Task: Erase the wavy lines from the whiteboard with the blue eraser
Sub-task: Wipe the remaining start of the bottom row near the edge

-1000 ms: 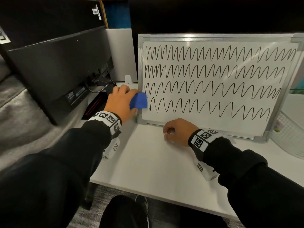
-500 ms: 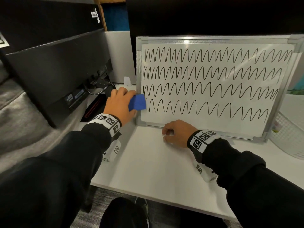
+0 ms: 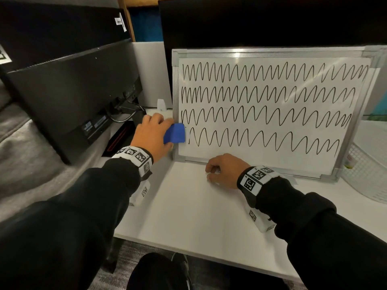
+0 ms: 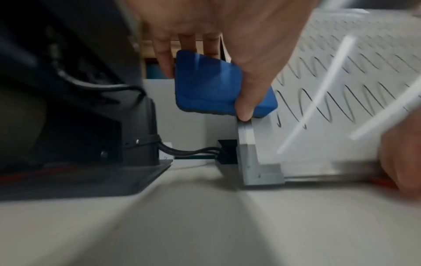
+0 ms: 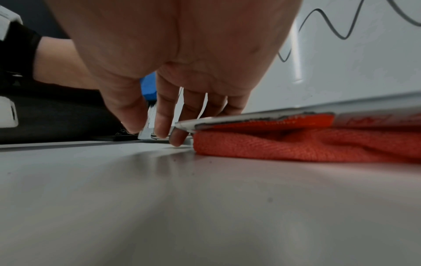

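Note:
The whiteboard (image 3: 261,162) leans upright at the back of the white desk (image 3: 194,208), with four rows of black wavy lines (image 3: 263,97) across it. My left hand (image 3: 161,130) grips the blue eraser (image 3: 174,133) between thumb and fingers. The eraser sits over the board's left frame, just left of where the bottom row starts. In the left wrist view my thumb lies across the eraser (image 4: 212,84) and its tip reaches the frame. My right hand (image 3: 213,171) rests on the desk at the board's bottom edge, its fingertips (image 5: 163,131) down on the desk, holding nothing.
A black monitor (image 3: 73,91) with cables stands close on the left. A white mesh basket (image 3: 368,176) sits to the right of the board. An orange cloth (image 5: 307,145) lies under the board's bottom frame. A second dark screen stands behind the board.
My left hand has edged the eraser a little further over the board's left frame. The right hand has stayed in place.

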`<control>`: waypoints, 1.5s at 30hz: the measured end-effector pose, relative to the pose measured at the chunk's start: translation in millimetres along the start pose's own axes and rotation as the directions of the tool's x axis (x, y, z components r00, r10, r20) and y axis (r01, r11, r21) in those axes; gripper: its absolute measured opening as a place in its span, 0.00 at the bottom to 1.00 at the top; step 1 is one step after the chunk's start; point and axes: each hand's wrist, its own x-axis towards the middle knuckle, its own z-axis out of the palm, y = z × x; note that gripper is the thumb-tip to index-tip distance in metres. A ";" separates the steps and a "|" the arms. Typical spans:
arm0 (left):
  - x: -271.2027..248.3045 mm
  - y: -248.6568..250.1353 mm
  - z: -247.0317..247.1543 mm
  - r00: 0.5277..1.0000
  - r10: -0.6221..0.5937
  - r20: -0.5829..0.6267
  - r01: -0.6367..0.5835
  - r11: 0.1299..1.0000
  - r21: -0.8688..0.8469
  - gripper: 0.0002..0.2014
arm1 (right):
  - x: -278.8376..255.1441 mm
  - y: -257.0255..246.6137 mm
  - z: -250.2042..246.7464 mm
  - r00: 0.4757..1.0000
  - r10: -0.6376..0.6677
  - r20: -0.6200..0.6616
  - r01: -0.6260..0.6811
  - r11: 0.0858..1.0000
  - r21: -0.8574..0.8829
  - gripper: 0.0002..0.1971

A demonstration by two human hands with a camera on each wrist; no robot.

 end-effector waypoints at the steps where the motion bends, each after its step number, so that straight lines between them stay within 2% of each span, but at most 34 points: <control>1: -0.1 -1.5 0.6 0.999 -0.034 -0.016 0.033 0.999 -0.027 0.31 | 0.2 0.2 0.0 1.000 0.000 -0.001 0.000 1.000 -0.002 0.06; 2: -1.0 -1.5 1.5 1.000 -0.026 -0.013 0.026 0.999 -0.024 0.31 | 0.1 -0.2 -0.1 1.000 -0.001 -0.001 0.001 1.000 -0.002 0.06; 5: -6.4 3.6 4.8 0.990 0.120 0.073 -0.123 0.991 0.046 0.31 | 0.2 -0.4 0.1 1.000 0.000 0.002 0.000 1.000 -0.003 0.06; 6: -5.7 3.7 4.0 0.990 0.124 0.064 -0.127 0.990 0.055 0.31 | 0.2 -0.6 0.2 1.000 0.001 0.005 -0.001 1.000 -0.003 0.06; 9: 0.3 2.4 -3.0 1.000 0.007 -0.011 -0.007 1.000 -0.010 0.31 | 0.1 -0.4 0.1 1.000 0.004 0.005 -0.004 1.000 -0.001 0.06; 10: 1.4 2.0 -3.6 1.000 0.007 -0.014 -0.007 1.000 -0.015 0.31 | 0.0 -0.7 -0.1 1.000 0.002 0.003 -0.002 1.000 0.000 0.06; 14: -2.5 2.7 -0.7 0.983 0.163 0.088 -0.167 0.985 0.043 0.31 | -0.4 -1.0 0.2 1.000 0.011 0.000 -0.011 1.000 0.006 0.06; 18: 0.8 -2.1 -6.5 1.000 0.012 -0.021 -0.013 1.000 -0.028 0.32 | 0.0 -0.8 0.1 1.000 0.013 0.005 -0.013 1.000 0.010 0.06; 19: 1.0 -1.9 -5.9 1.000 0.021 -0.020 -0.021 0.999 -0.028 0.32 | 0.2 -0.9 -0.1 1.000 0.013 0.006 -0.014 1.000 0.009 0.06; 22: -1.3 2.2 -1.5 0.987 0.138 0.081 -0.140 0.990 0.025 0.33 | 0.1 -0.8 -0.3 1.000 0.016 0.005 -0.016 1.000 0.009 0.06; 27: -0.1 1.6 -3.5 0.997 0.063 0.035 -0.064 0.998 0.017 0.33 | -0.3 -1.5 -0.7 1.000 0.012 0.008 -0.012 1.000 0.009 0.06; 30: -4.4 6.9 1.9 0.974 0.185 0.135 -0.197 0.976 0.089 0.32 | 0.2 -1.3 -0.8 1.000 0.017 0.010 -0.017 1.000 0.014 0.06; 31: -4.3 7.0 3.1 0.975 0.184 0.126 -0.198 0.974 0.110 0.32 | 0.0 -1.2 -0.6 1.000 0.020 0.012 -0.020 1.000 0.017 0.06; 34: -3.0 6.2 0.4 0.998 0.050 0.037 -0.052 0.997 0.064 0.31 | -0.1 -0.8 -0.5 1.000 0.013 0.017 -0.014 1.000 0.009 0.07; 35: -2.8 6.2 0.6 0.999 0.038 0.026 -0.039 0.998 0.054 0.31 | 0.4 -1.0 -0.7 1.000 0.012 0.018 -0.012 1.000 0.008 0.07; 39: -5.5 10.1 6.7 0.977 0.179 0.111 -0.191 0.976 0.105 0.31 | 0.7 -1.0 -1.3 1.000 0.019 0.020 -0.019 1.000 0.012 0.06; 43: -3.7 9.0 2.3 0.997 0.064 0.038 -0.066 0.996 0.054 0.31 | -0.1 -1.3 -0.9 1.000 0.022 0.021 -0.023 1.000 0.017 0.06; 45: -5.4 13.0 5.4 0.986 0.136 0.092 -0.144 0.985 0.094 0.32 | 0.1 -1.3 -1.0 1.000 0.022 0.021 -0.022 1.000 0.021 0.06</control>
